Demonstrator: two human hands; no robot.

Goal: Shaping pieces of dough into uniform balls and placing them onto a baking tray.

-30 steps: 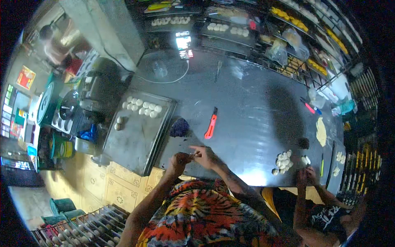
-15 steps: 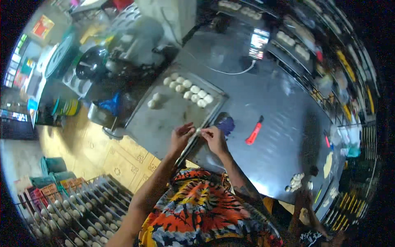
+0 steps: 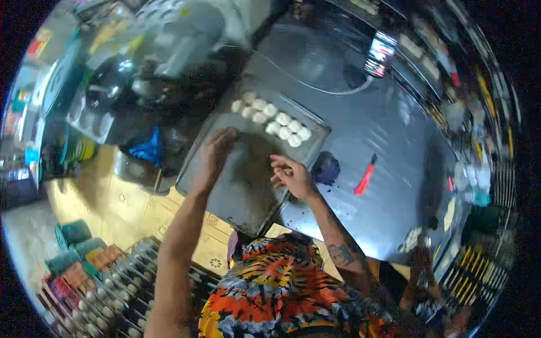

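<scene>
Two bunched rows of round white dough balls (image 3: pixel 283 119) sit at the far side of a grey metal tray (image 3: pixel 234 191) in front of me. Over the tray's left part, my left hand (image 3: pixel 217 149) is blurred by motion, and its fingers and whatever lies beneath them cannot be made out. Near the tray's right edge hovers my right hand (image 3: pixel 294 176), its fingers apart and bent, with nothing visible in them. A dark purple lump (image 3: pixel 326 168) lies beside that hand on the dark metal table (image 3: pixel 394 197).
A red-handled cutter (image 3: pixel 366 176) and a lit phone (image 3: pixel 380 53) on a white cable (image 3: pixel 332 91) lie on the table. Racks of dough balls (image 3: pixel 107 310) stand at lower left. Another person's hands (image 3: pixel 420 256) work at lower right near more dough pieces.
My hands were close together at the tray's right edge, pinching a small white bit. They have parted: the left went up-left over the loose dough balls, the right opened. The view shifted slightly.
</scene>
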